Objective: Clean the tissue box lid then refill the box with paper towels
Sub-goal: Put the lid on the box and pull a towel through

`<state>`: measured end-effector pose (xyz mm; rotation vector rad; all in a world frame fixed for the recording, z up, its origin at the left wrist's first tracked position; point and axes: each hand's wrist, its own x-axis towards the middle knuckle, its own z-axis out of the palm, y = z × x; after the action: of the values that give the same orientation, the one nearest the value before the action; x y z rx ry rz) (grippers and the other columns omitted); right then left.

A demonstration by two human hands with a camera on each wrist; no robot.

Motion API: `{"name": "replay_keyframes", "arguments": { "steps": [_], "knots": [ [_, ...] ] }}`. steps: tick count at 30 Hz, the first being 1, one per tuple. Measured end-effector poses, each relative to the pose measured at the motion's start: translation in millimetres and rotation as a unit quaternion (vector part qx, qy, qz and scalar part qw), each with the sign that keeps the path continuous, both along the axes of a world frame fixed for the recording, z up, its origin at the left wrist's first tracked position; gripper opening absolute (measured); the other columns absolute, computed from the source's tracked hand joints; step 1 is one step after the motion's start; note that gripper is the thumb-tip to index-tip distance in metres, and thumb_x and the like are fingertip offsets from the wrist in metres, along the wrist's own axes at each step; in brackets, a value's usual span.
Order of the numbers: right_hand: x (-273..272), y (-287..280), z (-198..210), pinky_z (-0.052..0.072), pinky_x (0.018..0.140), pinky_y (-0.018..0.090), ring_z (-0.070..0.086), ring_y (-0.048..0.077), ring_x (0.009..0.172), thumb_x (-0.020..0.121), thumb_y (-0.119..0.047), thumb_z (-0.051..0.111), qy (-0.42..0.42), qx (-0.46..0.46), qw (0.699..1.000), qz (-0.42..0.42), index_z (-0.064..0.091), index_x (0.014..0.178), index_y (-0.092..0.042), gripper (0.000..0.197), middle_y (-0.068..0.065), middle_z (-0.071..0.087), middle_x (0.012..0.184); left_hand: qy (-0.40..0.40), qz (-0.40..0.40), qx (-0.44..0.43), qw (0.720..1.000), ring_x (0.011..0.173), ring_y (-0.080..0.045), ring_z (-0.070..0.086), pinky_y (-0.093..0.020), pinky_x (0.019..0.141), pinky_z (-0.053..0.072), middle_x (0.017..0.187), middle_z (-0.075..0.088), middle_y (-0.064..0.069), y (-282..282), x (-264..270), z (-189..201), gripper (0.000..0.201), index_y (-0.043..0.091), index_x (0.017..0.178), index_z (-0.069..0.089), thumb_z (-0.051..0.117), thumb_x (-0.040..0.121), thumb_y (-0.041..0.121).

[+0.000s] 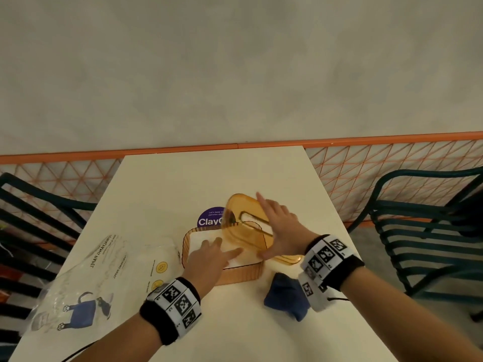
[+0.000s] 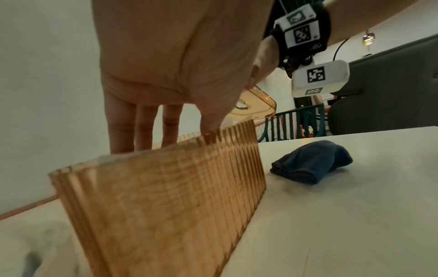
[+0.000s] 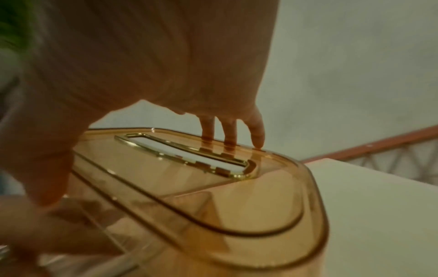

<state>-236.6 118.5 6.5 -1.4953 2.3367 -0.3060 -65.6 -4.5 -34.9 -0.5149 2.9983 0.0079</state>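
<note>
Here, what we can and cannot make out:
Hidden: the purple sticker (image 1: 210,218) is partly covered by the lid; we read only "Clay".
Blurred: the clear plastic wrapper (image 1: 99,278) at left, its print hard to read.
Lid (image 1: 244,226): amber, see-through plastic, rounded corners, gold-rimmed slot; tilted over the box's right end.
Right hand (image 1: 281,228): fingers spread, thumb and fingertips grasping the lid's edges.
Box (image 1: 235,274): ribbed amber wall, on the cream table (image 1: 162,184).
Paper towels (image 1: 206,237): white stack inside.
Left hand (image 1: 211,254): fingers straight, pressing the towels.
Cloth (image 1: 287,296): dark blue, folded, beside the box.

Towels (image 1: 206,244) in box (image 1: 240,274); cloth (image 1: 287,296) right (bag (image 1: 86,278) left).
</note>
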Motion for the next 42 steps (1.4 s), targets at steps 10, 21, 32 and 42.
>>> {"name": "replay_keyframes", "arguments": {
  "steps": [10, 21, 32, 42],
  "knots": [
    [30.4, -51.4, -12.3, 0.024, 0.113, 0.052, 0.02, 0.029, 0.139, 0.059, -0.05, 0.08, 0.033, 0.075, 0.99, 0.118, -0.02, 0.145, -0.031, 0.134, 0.001, 0.014, 0.153, 0.06, 0.126, 0.086, 0.986, 0.097, -0.013, 0.07, -0.056, 0.078, 0.05, 0.095, 0.074, 0.013, -28.9, 40.9, -8.0, 0.026, 0.039, 0.097, 0.065, 0.05, 0.077, 0.044],
    [41.8, -68.4, -14.3, 0.022, 0.111, 0.058, 0.02, 0.031, 0.139, 0.062, -0.056, 0.076, 0.096, 0.13, 0.974, 0.156, -0.019, 0.145, -0.033, 0.129, 0.004, 0.017, 0.153, 0.204, 0.253, 0.326, 0.887, 0.129, -0.022, 0.039, -0.02, 0.101, 0.037, 0.141, 0.036, -0.008, -45.8, 45.3, -30.1, 0.038, 0.008, 0.134, 0.045, 0.045, 0.096, 0.009],
    [52.5, -78.2, -21.9, 0.028, 0.106, 0.062, 0.025, 0.034, 0.136, 0.06, -0.057, 0.076, 0.117, 0.117, 0.973, 0.16, -0.019, 0.143, -0.035, 0.129, 0.006, 0.02, 0.151, 0.339, 0.287, 0.449, 0.775, 0.113, -0.008, 0.045, 0.001, 0.083, 0.037, 0.122, 0.047, 0.002, -33.8, 50.6, -19.7, 0.041, 0.012, 0.142, 0.033, 0.028, 0.101, 0.008],
    [45.4, -73.5, -18.7, 0.016, 0.115, 0.057, 0.013, 0.028, 0.143, 0.068, -0.05, 0.075, -0.019, 0.087, 0.989, 0.12, -0.011, 0.148, -0.029, 0.12, 0.004, 0.015, 0.156, 0.285, 0.194, 0.17, 0.923, 0.123, -0.023, 0.038, -0.04, 0.099, 0.044, 0.136, 0.045, -0.006, -52.1, 52.7, -39.1, 0.031, 0.024, 0.119, 0.062, 0.055, 0.091, 0.012]
  ]
}}
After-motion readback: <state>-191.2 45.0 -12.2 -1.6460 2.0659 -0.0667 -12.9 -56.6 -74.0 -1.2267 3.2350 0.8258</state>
